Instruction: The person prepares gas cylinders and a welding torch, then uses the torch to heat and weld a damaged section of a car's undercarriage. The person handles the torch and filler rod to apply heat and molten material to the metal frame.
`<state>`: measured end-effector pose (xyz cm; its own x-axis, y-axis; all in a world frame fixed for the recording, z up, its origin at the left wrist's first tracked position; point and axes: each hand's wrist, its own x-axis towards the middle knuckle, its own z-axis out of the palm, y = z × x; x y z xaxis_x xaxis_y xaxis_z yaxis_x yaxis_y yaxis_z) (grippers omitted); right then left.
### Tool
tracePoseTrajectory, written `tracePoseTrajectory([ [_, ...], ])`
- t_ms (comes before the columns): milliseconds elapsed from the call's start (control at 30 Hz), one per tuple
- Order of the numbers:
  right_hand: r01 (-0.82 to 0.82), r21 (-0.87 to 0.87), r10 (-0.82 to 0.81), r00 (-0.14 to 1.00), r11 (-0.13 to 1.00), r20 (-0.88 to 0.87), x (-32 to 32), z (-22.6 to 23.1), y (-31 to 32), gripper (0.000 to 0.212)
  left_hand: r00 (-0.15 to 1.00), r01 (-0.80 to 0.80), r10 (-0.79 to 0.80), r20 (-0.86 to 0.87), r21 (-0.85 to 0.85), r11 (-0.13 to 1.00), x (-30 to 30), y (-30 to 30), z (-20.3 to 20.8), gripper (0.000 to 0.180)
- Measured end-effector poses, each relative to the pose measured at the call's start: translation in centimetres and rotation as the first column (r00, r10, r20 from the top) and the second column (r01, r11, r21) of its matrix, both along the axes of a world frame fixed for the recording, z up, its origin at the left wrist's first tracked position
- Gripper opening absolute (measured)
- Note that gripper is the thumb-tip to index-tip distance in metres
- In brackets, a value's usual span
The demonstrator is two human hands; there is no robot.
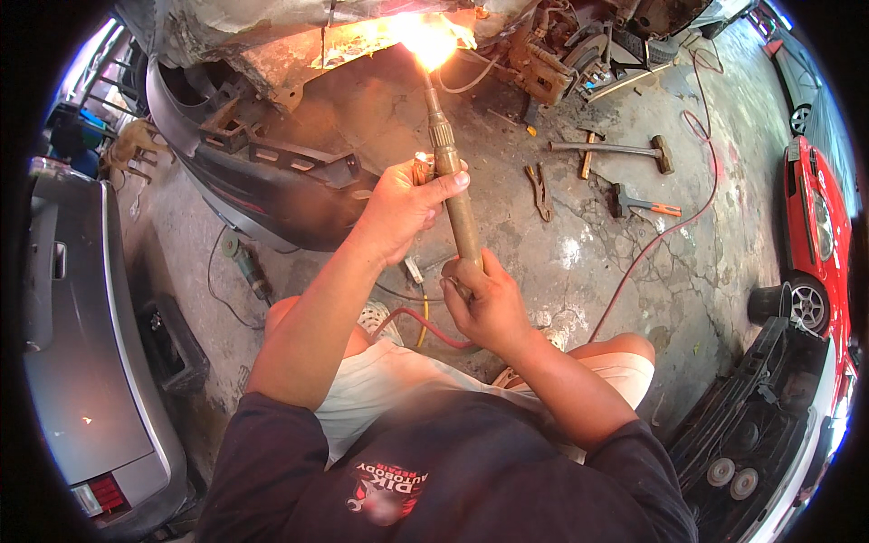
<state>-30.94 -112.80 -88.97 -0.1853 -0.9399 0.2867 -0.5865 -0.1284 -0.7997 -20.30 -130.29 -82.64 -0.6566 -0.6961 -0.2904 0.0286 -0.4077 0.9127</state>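
Observation:
A brass gas torch (463, 222) points up and away from me, slightly tilted. My left hand (398, 213) is closed around its middle, thumb along the barrel, beside a copper-coloured piece (423, 168) I cannot identify. Lower down, my right hand (489, 303) wraps round the handle's rear end, near the hoses. A bright flame (430, 45) glares at the tip, against the lower edge of a bare, rusty sheet-metal panel (290, 77). The glare hides the exact spot it meets.
Right of the torch lie a sledgehammer (663, 156), pliers (540, 192) and an orange-handled hammer (625, 201). A red hose (670, 231) crosses the concrete. At left are a dark bumper (290, 204), a green power tool (244, 262) and a dog (134, 147); a red car (815, 204) stands far right.

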Motion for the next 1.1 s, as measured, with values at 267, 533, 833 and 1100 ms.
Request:
tracePoseTrajectory([
  [267,0.010,0.033,-0.010,1.000,0.999,-0.001,0.0,0.4,-0.2,0.016,1.000,-0.004,0.004,-0.006,-0.004,1.000,-0.1,-0.1,0.4,0.030],
  [533,0.010,0.066,-0.009,1.000,0.998,-0.010,0.0,0.5,-0.2,0.020,1.000,-0.008,0.008,0.005,-0.013,1.000,-0.1,-0.3,0.0,0.031],
  [833,-0.027,-0.016,0.027,1.000,1.000,0.014,-0.3,-0.1,-0.1,0.018,0.999,-0.028,0.032,0.038,-0.115,0.993,0.3,0.5,0.6,0.032],
  [1100,-0.023,0.092,0.023,1.000,0.995,-0.001,-0.2,-0.1,0.8,0.016,0.998,-0.002,0.008,0.066,-0.088,0.996,0.7,0.8,-0.2,0.030],
])
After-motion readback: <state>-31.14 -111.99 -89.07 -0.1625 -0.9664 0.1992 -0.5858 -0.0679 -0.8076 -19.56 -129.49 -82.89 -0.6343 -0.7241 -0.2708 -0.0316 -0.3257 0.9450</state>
